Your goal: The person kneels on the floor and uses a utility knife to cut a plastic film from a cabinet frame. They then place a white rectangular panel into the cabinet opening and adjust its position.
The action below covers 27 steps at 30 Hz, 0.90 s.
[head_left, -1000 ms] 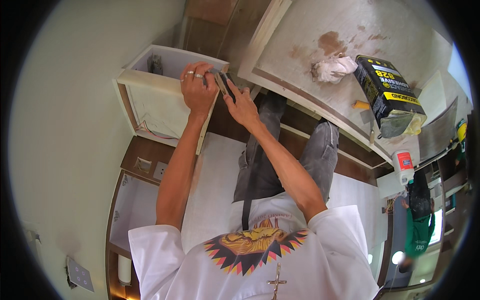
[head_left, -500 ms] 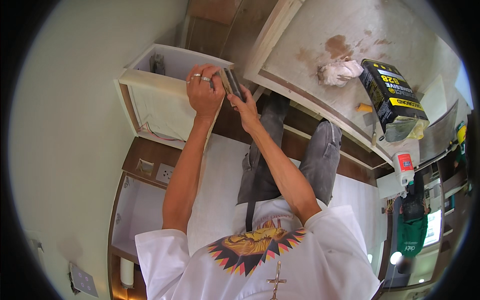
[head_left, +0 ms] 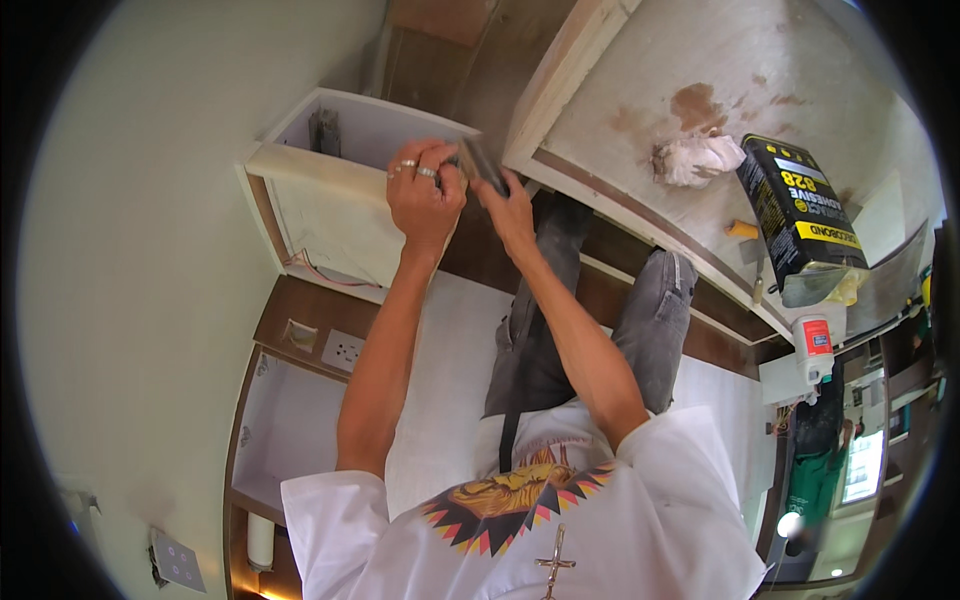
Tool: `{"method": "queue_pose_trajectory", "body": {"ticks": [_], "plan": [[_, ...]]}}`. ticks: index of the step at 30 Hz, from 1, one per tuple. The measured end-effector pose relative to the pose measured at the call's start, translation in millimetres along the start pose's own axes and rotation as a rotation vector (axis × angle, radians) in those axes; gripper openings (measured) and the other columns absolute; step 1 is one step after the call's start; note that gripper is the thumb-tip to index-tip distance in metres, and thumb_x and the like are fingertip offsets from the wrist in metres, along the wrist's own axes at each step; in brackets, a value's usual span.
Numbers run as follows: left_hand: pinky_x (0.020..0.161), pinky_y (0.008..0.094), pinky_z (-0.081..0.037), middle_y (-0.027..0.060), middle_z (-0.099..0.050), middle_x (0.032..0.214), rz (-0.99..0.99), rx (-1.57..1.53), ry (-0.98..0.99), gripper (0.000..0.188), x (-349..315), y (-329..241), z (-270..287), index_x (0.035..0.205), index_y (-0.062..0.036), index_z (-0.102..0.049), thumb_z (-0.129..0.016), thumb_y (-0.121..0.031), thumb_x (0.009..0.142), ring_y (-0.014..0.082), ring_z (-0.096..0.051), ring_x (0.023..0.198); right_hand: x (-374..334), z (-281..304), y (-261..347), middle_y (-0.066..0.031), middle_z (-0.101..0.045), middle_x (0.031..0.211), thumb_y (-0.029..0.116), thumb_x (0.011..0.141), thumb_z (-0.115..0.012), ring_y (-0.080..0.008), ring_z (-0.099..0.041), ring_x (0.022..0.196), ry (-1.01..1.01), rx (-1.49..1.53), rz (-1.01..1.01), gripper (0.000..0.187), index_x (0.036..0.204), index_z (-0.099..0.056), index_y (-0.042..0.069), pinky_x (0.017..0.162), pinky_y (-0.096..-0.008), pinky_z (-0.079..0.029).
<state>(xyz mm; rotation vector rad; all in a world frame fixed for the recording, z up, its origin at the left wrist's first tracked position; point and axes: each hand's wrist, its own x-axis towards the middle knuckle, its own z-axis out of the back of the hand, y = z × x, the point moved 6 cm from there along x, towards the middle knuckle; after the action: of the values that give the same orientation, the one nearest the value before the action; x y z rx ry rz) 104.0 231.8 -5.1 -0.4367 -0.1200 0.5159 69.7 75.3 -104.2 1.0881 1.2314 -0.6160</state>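
In front of me, over the near end of a pale open-topped cabinet box (head_left: 335,210), I hold a flat, dark rectangular block (head_left: 484,165) with a lighter edge. Motion blur hides its exact kind. My right hand (head_left: 508,212) grips its right side, fingers wrapped round it. My left hand (head_left: 426,198), with rings on its fingers, is closed against the block's left side. Whether its curled fingers pinch the block itself or some small thing beside it cannot be made out. A thin grey piece (head_left: 325,132) stands inside the box.
A stained worktop (head_left: 620,110) at right bears a crumpled white cloth (head_left: 697,160), a black-and-yellow adhesive can (head_left: 803,205), a yellow-handled tool (head_left: 742,230) and a white bottle (head_left: 812,348). Loose wires (head_left: 325,270) hang at the box. A person in green (head_left: 815,480) appears at far right.
The block and both hands have shifted slightly right in view, and the block is now blurred by motion. The whole scene has also slid a little right. Both hands keep their closed poses.
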Motion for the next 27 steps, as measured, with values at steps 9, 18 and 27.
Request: {"method": "queue_pose_trajectory", "body": {"ticks": [9,18,27], "plan": [[0.077,0.0407,-0.054,0.0078,-0.072,0.098,0.0,0.034,0.025,0.025,0,1,2,0.093,-0.0086,-0.071,-0.061,0.008,0.077,0.0294,-0.069,0.089,-7,-14,11,-0.0228,-0.071,0.116,0.038,0.086,-0.072,-0.0343,-0.068,0.109,-0.064,-0.025,0.005,0.059,0.131,-0.062,0.0,0.093,-0.0402,-0.051],[0.078,0.0405,-0.054,0.0093,-0.071,0.096,0.001,0.037,0.012,0.025,-5,3,0,0.094,-0.0087,-0.071,-0.061,0.008,0.078,0.0311,-0.069,0.089,8,-21,-3,-0.0217,-0.073,0.109,0.04,0.085,-0.073,-0.0305,-0.07,0.102,-0.121,0.092,-0.03,0.054,0.116,-0.068,-0.004,0.089,-0.0397,-0.051],[0.076,0.0406,-0.055,0.01,-0.071,0.097,-0.006,0.028,0.008,0.024,-2,2,1,0.092,-0.008,-0.071,-0.06,0.008,0.078,0.031,-0.069,0.087,5,-24,-1,-0.014,-0.071,0.101,0.031,0.083,-0.078,-0.0205,-0.065,0.093,-0.135,0.144,-0.052,0.061,0.127,-0.062,-0.009,0.085,-0.0347,-0.052]]}}
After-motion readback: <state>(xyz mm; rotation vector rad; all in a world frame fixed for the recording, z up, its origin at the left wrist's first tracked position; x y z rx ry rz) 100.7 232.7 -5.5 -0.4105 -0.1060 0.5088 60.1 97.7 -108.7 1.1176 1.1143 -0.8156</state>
